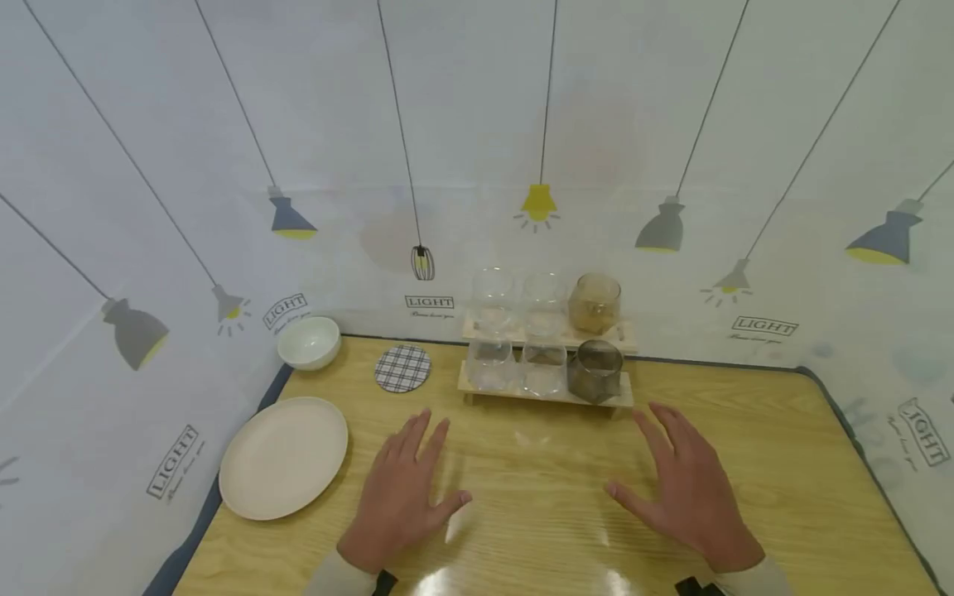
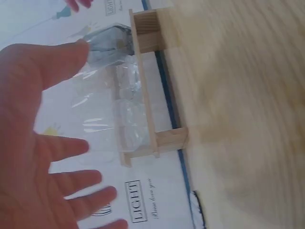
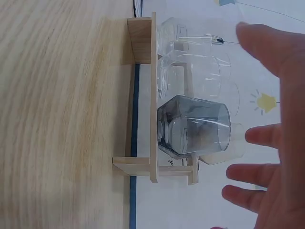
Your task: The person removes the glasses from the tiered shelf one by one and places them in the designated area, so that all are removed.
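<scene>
My left hand (image 1: 402, 494) hovers over the table's front left with its fingers spread and nothing in it. On the other side my right hand (image 1: 689, 488) is held the same way, fingers apart, also holding nothing. Beyond both hands stands a two-tier wooden rack (image 1: 544, 395). Its lower shelf carries two clear glasses and a dark grey glass (image 1: 595, 372) at the right end. On the upper shelf are two more clear glasses and an amber glass (image 1: 595, 303). In the right wrist view the grey glass (image 3: 195, 126) appears faceted, on the rack's shelf near my fingers.
A cream plate (image 1: 284, 459) lies at the table's left edge. Behind it sits a pale bowl (image 1: 309, 343), with a round checked coaster (image 1: 402, 368) to its right. A lamp-printed cloth wall (image 1: 462, 124) closes off the back and sides of the wooden table (image 1: 537, 513).
</scene>
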Demonstrator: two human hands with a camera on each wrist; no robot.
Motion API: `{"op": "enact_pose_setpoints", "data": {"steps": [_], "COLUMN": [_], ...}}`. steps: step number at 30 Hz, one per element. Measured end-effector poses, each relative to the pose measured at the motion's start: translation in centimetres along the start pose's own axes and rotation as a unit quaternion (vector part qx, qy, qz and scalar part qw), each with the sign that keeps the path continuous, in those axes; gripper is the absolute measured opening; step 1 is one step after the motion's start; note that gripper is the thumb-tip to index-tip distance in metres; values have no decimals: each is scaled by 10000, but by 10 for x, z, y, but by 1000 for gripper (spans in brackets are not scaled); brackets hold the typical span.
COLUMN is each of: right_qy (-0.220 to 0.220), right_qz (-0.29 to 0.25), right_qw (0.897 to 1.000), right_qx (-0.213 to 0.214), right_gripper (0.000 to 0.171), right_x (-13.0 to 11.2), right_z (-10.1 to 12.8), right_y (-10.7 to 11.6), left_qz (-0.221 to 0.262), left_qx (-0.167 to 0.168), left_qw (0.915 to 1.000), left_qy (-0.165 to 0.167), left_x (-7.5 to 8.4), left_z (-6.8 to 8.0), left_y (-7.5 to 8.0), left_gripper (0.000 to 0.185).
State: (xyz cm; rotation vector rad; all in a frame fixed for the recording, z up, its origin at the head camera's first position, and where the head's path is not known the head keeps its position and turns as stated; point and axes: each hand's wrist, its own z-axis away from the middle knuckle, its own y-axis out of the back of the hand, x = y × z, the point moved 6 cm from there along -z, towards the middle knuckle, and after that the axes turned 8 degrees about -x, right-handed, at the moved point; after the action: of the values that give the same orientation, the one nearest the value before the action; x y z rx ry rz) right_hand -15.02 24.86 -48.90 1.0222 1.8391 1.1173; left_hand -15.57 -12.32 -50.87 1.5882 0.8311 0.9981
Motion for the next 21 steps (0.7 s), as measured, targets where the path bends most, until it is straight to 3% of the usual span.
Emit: {"op": "enact_pose_setpoints", "data": {"steps": [6, 14, 18, 21], "right_qy": [256, -35, -193, -252], "right_qz": [-334, -956, -1189, -1373], "right_qw": [9979, 9934, 9898, 9865], "right_qx": [486, 633, 760, 852], "right_gripper": [98, 88, 82, 77], "right_x": [3, 13, 20, 26], "right_z": [-10, -29, -43, -54], "right_y": [7, 8, 9, 9], "left_qz": [622, 1782, 2759, 3532], "left_qx": [671, 819, 712, 638], "left_qw": [9958, 9806, 9582, 9323], "left_qy": [-99, -7, 244, 440], "left_x": [-4, -12, -22, -29], "left_z": [-7, -30, -44, -53], "left_y": [0, -4, -10, -15], "left_gripper": [83, 69, 65, 61]}}
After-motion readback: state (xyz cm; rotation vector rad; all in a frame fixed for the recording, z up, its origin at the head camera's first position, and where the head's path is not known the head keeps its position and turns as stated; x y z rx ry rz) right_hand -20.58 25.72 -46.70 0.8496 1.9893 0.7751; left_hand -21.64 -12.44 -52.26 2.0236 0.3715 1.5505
